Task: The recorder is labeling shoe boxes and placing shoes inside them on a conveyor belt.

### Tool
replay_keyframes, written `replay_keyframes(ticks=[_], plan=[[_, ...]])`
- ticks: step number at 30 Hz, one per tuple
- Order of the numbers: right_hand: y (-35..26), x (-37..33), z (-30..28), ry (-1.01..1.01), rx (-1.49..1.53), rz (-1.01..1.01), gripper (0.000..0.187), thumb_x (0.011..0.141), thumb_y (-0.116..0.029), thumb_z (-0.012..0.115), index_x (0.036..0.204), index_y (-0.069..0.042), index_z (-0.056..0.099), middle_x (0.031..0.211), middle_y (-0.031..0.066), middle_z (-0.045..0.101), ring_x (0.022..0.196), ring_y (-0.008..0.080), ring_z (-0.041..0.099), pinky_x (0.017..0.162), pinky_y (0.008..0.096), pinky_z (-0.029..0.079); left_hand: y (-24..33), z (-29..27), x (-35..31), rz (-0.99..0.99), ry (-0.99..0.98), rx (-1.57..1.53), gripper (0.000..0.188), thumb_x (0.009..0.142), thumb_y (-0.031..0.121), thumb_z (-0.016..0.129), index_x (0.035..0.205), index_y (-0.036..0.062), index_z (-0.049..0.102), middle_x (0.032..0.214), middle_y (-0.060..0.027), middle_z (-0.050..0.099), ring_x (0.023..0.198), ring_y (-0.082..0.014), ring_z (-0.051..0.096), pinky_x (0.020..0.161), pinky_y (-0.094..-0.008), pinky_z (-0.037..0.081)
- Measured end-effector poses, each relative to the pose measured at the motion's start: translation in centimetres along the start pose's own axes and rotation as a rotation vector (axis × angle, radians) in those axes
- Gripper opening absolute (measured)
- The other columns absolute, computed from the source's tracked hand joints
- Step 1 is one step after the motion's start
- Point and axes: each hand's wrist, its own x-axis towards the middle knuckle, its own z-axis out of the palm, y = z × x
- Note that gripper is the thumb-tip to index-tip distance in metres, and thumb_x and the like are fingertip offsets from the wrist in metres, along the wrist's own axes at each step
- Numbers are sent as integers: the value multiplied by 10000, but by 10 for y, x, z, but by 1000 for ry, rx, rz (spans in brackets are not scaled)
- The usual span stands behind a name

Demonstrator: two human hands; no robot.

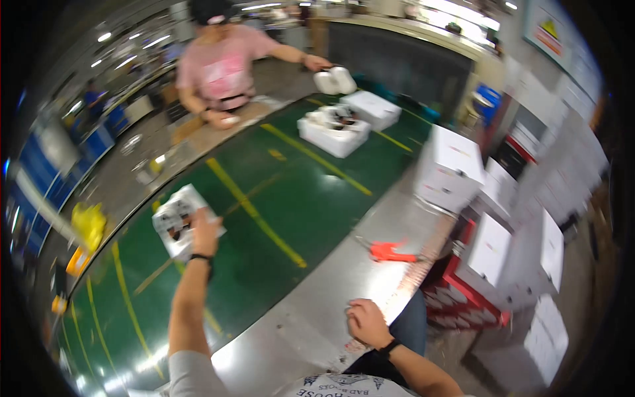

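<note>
My left hand (206,233) reaches out over the green conveyor belt and grips the near right side of a white foam tray (185,196). Small dark and brown parts sit in the tray's hollows; they are too blurred to name. My right hand (368,323) rests by the metal ledge (291,327) close to my body, its fingers curled in and nothing visible in them. A red-handled tool (391,252), perhaps a tape dispenser, lies on the ledge beyond that hand.
Across the green belt (264,218) a person in pink (221,69) holds white pieces (335,81). Farther along stand another filled foam tray (335,140) and a white box (374,109). White cartons (451,165) are stacked at the right, near a red carton (456,294).
</note>
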Motion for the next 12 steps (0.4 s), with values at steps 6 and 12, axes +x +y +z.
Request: replay_keyframes(ticks=[6, 12], plan=[[8, 10, 28, -86, 100, 8, 164, 766, -87, 592, 916, -24, 577, 1106, 157, 565, 1057, 342, 537, 906, 429, 447, -137, 67, -10, -262, -505, 591, 466, 968, 285, 410, 1432, 247, 399, 1492, -162, 350, 1395, -357, 271, 1142, -555, 130], [28, -4, -3, -119, 104, 56, 189, 766, -134, 627, 933, -75, 558, 1132, 131, 527, 1118, 301, 490, 965, 421, 391, 11, -4, 50, -373, -591, 333, 1006, 724, 396, 760, 1517, 228, 165, 1539, -107, 272, 1403, -355, 265, 1156, -546, 107]])
